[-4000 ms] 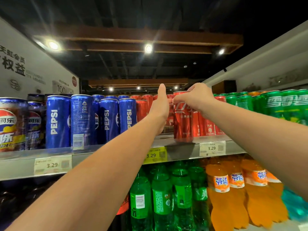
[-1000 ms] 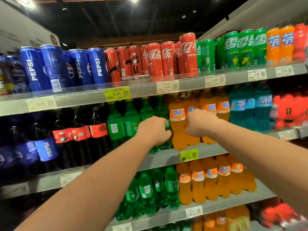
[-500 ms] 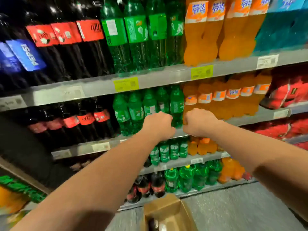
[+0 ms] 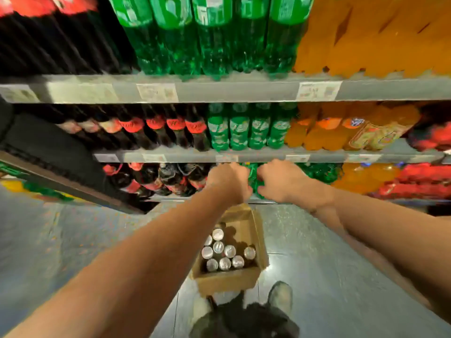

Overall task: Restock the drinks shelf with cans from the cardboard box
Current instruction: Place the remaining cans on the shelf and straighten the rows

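Observation:
An open cardboard box stands on the floor below me, right in front of my feet. Several cans stand upright inside it, silver tops showing. My left hand and my right hand hang side by side above the box's far end, level with the lowest shelf. Both are curled into loose fists with nothing in them. The can shelf is out of the frame, above.
Shelves of cola, green and orange bottles fill the upper half. The grey tiled floor spreads around the box. My shoes stand just behind the box. A dark slanted display juts in from the left.
My view has swung down from the top can shelf to the floor, bringing the box fully into sight. Both hands let go of the red cans and dropped, fists closed.

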